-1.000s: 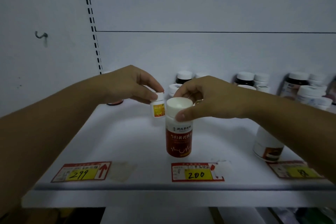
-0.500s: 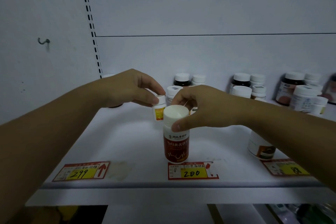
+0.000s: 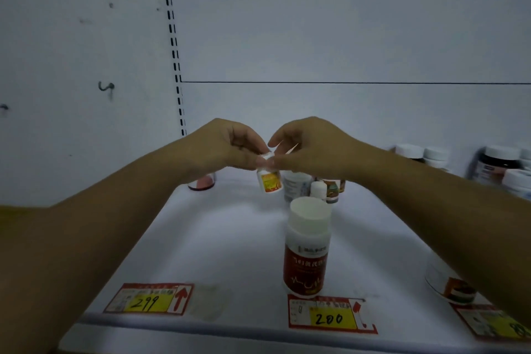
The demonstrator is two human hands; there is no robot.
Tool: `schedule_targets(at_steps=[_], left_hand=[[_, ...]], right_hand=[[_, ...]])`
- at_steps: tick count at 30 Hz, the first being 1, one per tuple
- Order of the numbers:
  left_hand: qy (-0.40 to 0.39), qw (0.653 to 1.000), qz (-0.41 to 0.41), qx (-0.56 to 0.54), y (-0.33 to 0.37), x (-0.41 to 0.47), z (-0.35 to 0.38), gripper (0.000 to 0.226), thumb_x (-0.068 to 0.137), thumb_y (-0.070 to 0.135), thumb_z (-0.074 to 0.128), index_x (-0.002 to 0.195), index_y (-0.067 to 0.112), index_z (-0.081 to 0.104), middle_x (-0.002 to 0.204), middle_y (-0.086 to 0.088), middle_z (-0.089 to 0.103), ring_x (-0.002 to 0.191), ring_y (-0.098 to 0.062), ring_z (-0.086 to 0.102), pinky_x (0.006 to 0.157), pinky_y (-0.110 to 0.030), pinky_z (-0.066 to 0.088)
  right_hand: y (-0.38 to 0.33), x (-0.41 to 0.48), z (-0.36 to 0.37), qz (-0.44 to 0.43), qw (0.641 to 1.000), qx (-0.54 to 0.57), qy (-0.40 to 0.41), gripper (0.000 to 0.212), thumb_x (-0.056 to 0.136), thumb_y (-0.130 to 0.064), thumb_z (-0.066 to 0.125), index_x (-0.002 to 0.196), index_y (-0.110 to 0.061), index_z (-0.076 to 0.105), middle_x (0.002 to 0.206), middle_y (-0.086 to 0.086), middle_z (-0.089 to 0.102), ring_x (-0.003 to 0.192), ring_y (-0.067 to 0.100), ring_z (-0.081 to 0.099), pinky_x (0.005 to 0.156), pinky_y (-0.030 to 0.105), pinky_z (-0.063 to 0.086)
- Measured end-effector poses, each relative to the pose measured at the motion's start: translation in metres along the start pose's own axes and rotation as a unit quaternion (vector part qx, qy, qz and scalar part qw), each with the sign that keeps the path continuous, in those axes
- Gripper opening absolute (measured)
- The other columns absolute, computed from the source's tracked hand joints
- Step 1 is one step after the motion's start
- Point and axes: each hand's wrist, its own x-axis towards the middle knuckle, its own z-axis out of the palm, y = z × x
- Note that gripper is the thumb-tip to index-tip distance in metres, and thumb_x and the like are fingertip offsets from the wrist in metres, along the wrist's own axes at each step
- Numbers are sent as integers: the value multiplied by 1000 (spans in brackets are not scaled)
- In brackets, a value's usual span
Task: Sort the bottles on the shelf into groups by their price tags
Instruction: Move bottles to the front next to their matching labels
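Yellow-labelled bottle (image 3: 269,182) ×1 | left hand (image 3: 227,149), right hand (image 3: 313,149) fingers (image 3: 283,164) pinch its cap | red bottle (image 3: 306,264) ×1

Dim light falls on a white back panel (image 3: 344,23) crossed by a horizontal seam (image 3: 344,82); left, a slotted upright (image 3: 171,29) and a wall hook (image 3: 105,86).

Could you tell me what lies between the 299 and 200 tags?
Head view: a faint blank patch beside the 299 tag, then bare shelf up to the 200 tag.
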Motion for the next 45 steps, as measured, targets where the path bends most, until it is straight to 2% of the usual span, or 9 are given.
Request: schedule_targets(at_steps=[6, 11, 15, 18, 25, 28, 32, 35, 45], left_hand=[[40, 999, 5, -21, -18, 3, -22, 24, 72, 0, 74, 81, 21, 72, 82, 2, 78, 77, -12, 73, 64, -15, 54], [39, 998, -15, -51, -37, 14, -56, 11, 76, 12, 73, 81, 21, 73, 87, -1, 77, 83, -16, 72, 67, -18, 55], [177, 973, -84, 123, -76, 39, -95, 15, 75, 30, 75, 86, 22, 69, 93, 4, 69, 84, -10, 62, 66, -20, 48], [126, 948, -155, 247, -113, 55, -96, 44, 74, 40, 73, 109, 17, 61, 117, -3, 57, 97, -16, 51, 77, -28, 43], [160, 950, -155, 217, -145, 77, -84, 35, 75, 33, 73, 94, 17, 48, 102, -3, 52, 87, -21, 52, 66, -31, 49], [122, 965, -156, 172, -131, 67, -96, 35, 71, 26, 77, 92, 17, 51, 106, -6, 53, 93, -25, 56, 76, -41, 56], [35, 984, -131, 114, -90, 33, -120, 32, 68, 21, 80, 91, 20, 58, 103, -9, 64, 91, -25, 65, 62, -31, 60], [-29, 989, -118, 86, -60, -2, -125, 36, 68, 20, 79, 99, 22, 62, 99, -6, 68, 83, -17, 71, 61, -28, 58], [-99, 973, -149, 143, -32, -86, -102, 33, 67, 17, 79, 98, 20, 67, 90, 7, 72, 78, -7, 71, 59, -21, 55]], right_hand=[[-7, 39, 21, -15, 999, -32, -7, 32, 70, -36, 76, 98, -23, 66, 88, -7, 67, 75, 7, 61, 71, 24, 52], [-13, 64, 32, -13, 1000, -17, -3, 24, 68, -30, 78, 87, -24, 64, 84, -5, 66, 71, 8, 60, 63, 20, 50], [-17, 73, 35, 0, 1000, 5, -10, 24, 70, -27, 78, 88, -20, 63, 85, -1, 67, 69, 11, 62, 66, 26, 54], [-18, 75, 37, 11, 1000, 11, -22, 23, 70, -25, 78, 86, -21, 61, 88, 0, 67, 70, 16, 66, 64, 26, 55], [-27, 81, 38, 32, 998, 31, -44, 26, 72, -24, 77, 93, -22, 61, 96, 1, 67, 78, 20, 68, 72, 33, 59], [-34, 80, 39, 32, 995, 34, -86, 32, 75, -22, 74, 105, -19, 65, 97, -2, 68, 80, 14, 67, 67, 24, 58], [-49, 76, 40, 9, 990, 42, -134, 23, 73, -20, 75, 96, -21, 70, 89, -10, 70, 72, 5, 68, 59, 15, 54], [-67, 73, 43, -3, 981, 33, -193, 21, 72, -21, 76, 92, -21, 71, 83, -10, 73, 67, 1, 68, 58, 12, 52], [-103, 50, 71, -88, 943, 18, -322, 14, 71, -20, 76, 80, -26, 67, 49, -25, 63, 43, -7, 57, 43, 3, 38]])
